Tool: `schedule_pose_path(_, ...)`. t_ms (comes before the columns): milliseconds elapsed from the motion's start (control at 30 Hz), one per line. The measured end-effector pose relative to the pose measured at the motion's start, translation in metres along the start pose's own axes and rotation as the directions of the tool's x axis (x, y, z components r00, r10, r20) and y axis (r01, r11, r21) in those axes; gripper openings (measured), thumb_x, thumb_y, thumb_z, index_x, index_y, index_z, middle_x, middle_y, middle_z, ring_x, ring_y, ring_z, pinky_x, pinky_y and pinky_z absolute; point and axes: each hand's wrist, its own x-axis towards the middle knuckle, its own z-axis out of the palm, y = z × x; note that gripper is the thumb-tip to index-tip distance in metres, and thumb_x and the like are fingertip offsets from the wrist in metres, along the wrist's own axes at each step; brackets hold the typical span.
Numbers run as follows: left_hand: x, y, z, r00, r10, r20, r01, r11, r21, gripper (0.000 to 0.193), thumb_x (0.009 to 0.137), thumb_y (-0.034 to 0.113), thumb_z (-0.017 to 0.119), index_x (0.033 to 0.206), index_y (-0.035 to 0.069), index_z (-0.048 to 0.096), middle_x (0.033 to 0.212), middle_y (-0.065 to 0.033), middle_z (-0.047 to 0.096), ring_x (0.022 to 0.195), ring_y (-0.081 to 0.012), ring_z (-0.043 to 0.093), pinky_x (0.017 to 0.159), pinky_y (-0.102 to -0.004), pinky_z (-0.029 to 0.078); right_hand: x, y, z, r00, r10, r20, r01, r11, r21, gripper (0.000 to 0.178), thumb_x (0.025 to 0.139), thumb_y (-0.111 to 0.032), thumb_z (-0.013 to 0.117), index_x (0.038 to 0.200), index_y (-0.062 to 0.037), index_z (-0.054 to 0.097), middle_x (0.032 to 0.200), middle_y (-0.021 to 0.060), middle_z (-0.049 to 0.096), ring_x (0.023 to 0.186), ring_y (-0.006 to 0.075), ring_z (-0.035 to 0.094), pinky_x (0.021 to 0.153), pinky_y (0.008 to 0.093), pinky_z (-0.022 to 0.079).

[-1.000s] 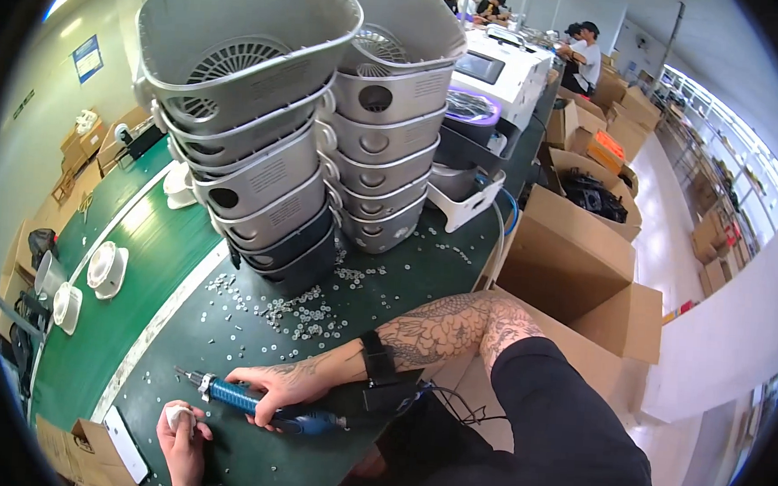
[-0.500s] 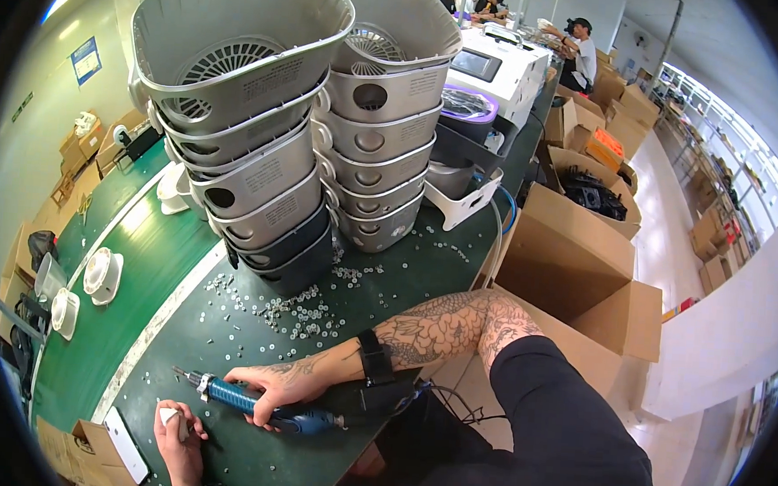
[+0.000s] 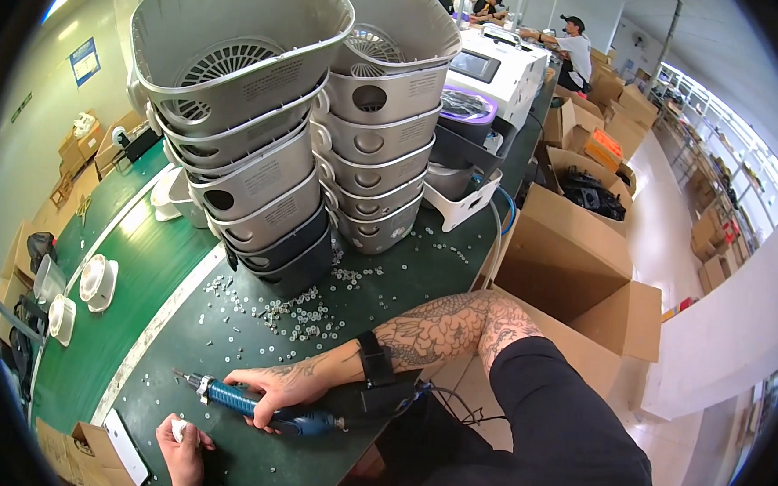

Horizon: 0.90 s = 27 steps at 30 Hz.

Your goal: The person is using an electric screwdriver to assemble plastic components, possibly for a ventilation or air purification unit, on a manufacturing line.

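My right hand (image 3: 280, 397) is wrapped round a blue electric screwdriver (image 3: 233, 397), which lies low over the green tabletop with its bit pointing left. A cable runs from its rear end. Close to the near edge, my left hand (image 3: 183, 450) is closed with its fingers curled. Something small and white (image 3: 179, 429), perhaps a scrap of tissue or a wrap, shows at its fingers; its exact kind is unclear. Loose screws and small metal pieces (image 3: 302, 316) lie scattered beyond both hands.
Two tall stacks of grey plastic baskets (image 3: 260, 179) stand on the table (image 3: 377, 300). Left of them, a green conveyor belt (image 3: 153, 297) carries white plastic parts (image 3: 97, 282). A white flat device (image 3: 125, 447) lies beside my left hand. An open cardboard box (image 3: 573, 261) stands at right.
My left hand has turned slightly, and the white thing sits differently in its fingers. White parts on the belt have shifted a little toward me. My right hand stays put.
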Motion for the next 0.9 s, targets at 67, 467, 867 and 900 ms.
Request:
schedule_pose_path(67,-0.001,0.002,0.004,1.000,-0.007,-0.006,0.007,1.000,0.000,0.021,0.101,0.023,0.066,0.094,0.008,0.053,0.072,-0.0037,0.060,0.059,-0.0126,0.059,0.052,-0.0247,0.047,0.002,0.002,-0.002,1.000,0.003,0.006,-0.003,1.000,0.005,0.084,0.082,0.000,0.072,0.152,-0.0014,0.025,0.089,0.0162,0.065,0.072,0.0239,0.068,0.060,0.0377,0.056)
schedule_pose_path(467,-0.007,0.052,0.028,0.985,-0.175,0.012,0.175,0.980,-0.098,0.026,0.099,0.002,0.057,0.126,0.000,0.057,0.107,-0.0125,0.070,0.087,-0.0174,0.068,0.075,-0.0253,0.052,0.009,0.001,-0.001,0.999,0.048,0.021,-0.050,0.995,0.089,0.072,0.081,0.007,0.071,0.140,-0.0069,0.032,0.084,0.0185,0.064,0.067,0.0277,0.069,0.057,0.0412,0.057)
schedule_pose_path(867,-0.003,0.045,0.030,0.987,-0.146,-0.071,0.142,0.989,-0.051,0.019,0.100,0.007,0.063,0.118,0.003,0.059,0.103,-0.0072,0.067,0.090,-0.0143,0.066,0.075,-0.0263,0.052,0.010,0.004,-0.004,0.999,0.030,0.020,-0.031,0.995,0.097,0.070,0.081,0.009,0.070,0.137,-0.0038,0.031,0.085,0.0201,0.062,0.068,0.0308,0.069,0.056,0.0443,0.058)
schedule_pose_path(900,-0.004,0.044,0.029,0.987,-0.144,-0.070,0.140,0.989,-0.052,0.019,0.100,0.007,0.063,0.118,0.003,0.059,0.103,-0.0072,0.067,0.090,-0.0143,0.066,0.075,-0.0263,0.052,0.011,0.006,-0.006,0.999,0.020,0.027,-0.023,0.996,0.087,0.071,0.081,0.009,0.070,0.138,-0.0039,0.030,0.085,0.0201,0.062,0.069,0.0309,0.069,0.056,0.0447,0.058)
